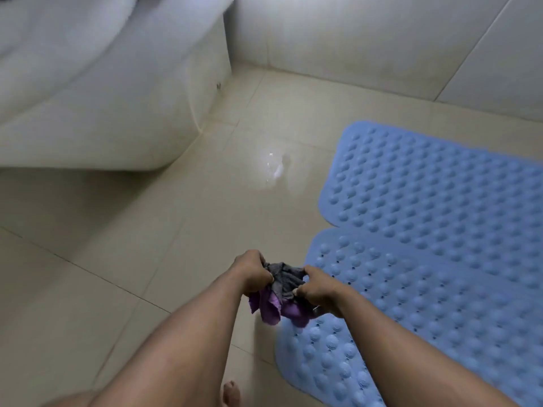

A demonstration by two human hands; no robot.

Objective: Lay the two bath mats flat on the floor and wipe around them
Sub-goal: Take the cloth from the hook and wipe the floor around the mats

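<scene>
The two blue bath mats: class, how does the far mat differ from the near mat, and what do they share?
The far mat lies by the wall; the near mat lies further from it. The far mat is uncovered; the right hand and cloth hide part of the near mat. Dark holes show on the near mat, none clearly on the far mat. Both are blue, bumpy, flat on the floor.

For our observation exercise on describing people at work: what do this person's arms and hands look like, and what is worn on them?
No sleeves show: the left forearm and right forearm are bare to the frame edge. The left hand and right hand wear no gloves; no watch, bracelet or ring is visible.
</scene>
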